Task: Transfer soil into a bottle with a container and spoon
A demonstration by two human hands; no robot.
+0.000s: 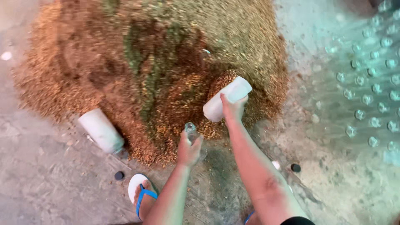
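My right hand [233, 109] grips a white plastic scoop-like container [227, 99], tilted and heaped with brown grainy mix, at the near edge of a big pile of brown, yellow and green grainy material [158, 71] on the concrete floor. My left hand [188, 149] holds a small clear bottle [191, 131] upright by its body, just left of and below the white container. The bottle's mouth points up, close to the container's lower end.
Another white container [101, 130] lies on its side at the pile's left edge. Two small dark caps [119, 175] [295, 168] rest on the floor. My foot in a blue-strapped white sandal [140, 193] stands near. Many clear bottles [371, 75] stand packed at the right.
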